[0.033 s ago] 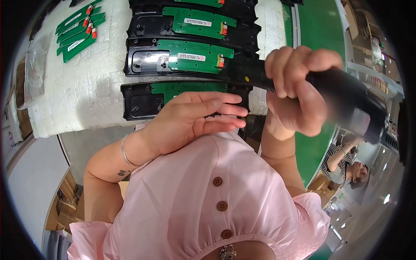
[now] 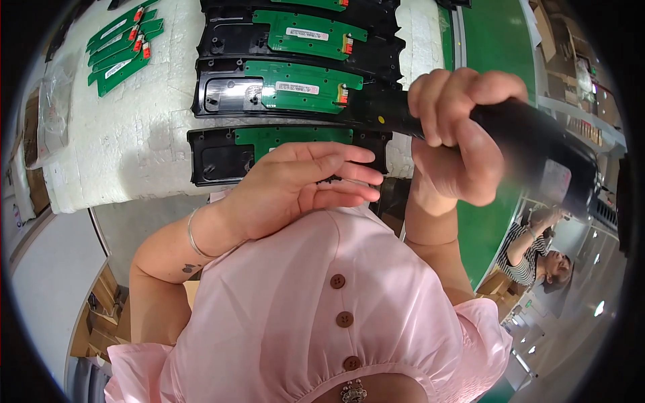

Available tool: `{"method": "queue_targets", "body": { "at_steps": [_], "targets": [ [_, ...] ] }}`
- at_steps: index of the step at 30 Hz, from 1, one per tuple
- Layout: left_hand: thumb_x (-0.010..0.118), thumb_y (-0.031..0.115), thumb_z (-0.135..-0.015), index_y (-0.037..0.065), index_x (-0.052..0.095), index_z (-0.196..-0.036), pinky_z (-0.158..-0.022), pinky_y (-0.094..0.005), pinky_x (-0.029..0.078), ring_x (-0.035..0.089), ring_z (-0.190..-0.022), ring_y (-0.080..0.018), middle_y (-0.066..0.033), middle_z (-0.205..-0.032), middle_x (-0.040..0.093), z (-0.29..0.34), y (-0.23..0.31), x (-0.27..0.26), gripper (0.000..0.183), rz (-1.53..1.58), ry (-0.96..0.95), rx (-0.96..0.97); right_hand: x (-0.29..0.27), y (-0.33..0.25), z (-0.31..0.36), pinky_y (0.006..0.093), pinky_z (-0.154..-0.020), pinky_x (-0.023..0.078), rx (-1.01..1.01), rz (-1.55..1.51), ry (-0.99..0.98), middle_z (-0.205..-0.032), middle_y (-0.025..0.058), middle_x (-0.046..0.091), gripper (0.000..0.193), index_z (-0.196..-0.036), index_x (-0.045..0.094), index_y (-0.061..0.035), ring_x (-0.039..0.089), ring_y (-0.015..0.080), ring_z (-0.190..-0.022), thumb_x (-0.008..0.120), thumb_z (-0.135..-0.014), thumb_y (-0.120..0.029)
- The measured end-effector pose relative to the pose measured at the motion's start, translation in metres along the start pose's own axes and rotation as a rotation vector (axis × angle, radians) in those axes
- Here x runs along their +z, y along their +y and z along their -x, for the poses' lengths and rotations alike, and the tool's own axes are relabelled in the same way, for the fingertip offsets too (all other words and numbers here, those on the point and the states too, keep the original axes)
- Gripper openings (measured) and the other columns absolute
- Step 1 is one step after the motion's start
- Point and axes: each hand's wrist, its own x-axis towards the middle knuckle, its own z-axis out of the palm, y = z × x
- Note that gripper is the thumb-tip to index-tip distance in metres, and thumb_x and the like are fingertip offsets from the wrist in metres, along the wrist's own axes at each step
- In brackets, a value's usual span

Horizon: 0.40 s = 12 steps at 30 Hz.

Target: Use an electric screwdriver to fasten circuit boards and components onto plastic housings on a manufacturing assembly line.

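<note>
My right hand [image 2: 457,138] is wrapped round a black handheld power tool [image 2: 561,164]. Its wide, blurred end points right; its narrower end with a yellow dot reaches left over the row of panels. My left hand [image 2: 306,178] is held out before my chest, fingers stretched and slightly curved. Small dark bits show between those fingers, too small to make out. Behind it lies the nearest black plastic panel [image 2: 211,158], carrying a green circuit board [image 2: 248,139] partly hidden by the hand. A second panel beyond has another labelled green board [image 2: 312,97] with a red-and-white connector.
More black panels with green boards [image 2: 295,41] line up farther back. Several loose green boards [image 2: 115,75] lie overlapped on the white foam surface [image 2: 134,141], far left. Clear plastic wrap [image 2: 57,114] hangs at its left edge. Another person in a striped top [image 2: 517,252] is at right.
The power tool and my right hand have shifted very slightly left. My left hand stays nearly in place.
</note>
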Motion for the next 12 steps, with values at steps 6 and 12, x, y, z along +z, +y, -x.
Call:
{"method": "queue_targets", "body": {
  "at_steps": [6,12],
  "targets": [
    [0.043,0.018,-0.090,0.004,0.047,-0.096,-0.064,-0.0237,0.049,0.060,-0.078,-0.0186,-0.0102,-0.083,0.059,-0.003,-0.002,-0.005,0.016,-0.108,-0.077,0.058,-0.015,0.008,-0.008,0.0248,-0.044,0.037,0.020,-0.136,-0.144,-0.058,0.0053,0.043,0.026,-0.089,0.038,-0.0021,0.041,0.0123,-0.047,0.050,-0.066,0.004],
    [0.054,0.019,-0.085,0.003,0.050,-0.095,-0.060,-0.0215,0.045,0.057,-0.071,-0.0153,-0.0082,-0.079,0.057,-0.007,-0.002,-0.012,0.020,-0.289,0.051,0.154,-0.037,0.027,0.001,0.0307,-0.058,0.046,-0.083,0.441,-0.274,-0.070,0.0113,0.053,0.029,-0.095,0.043,-0.0052,0.052,0.0204,-0.060,0.059,-0.074,-0.018]
  ]
}}
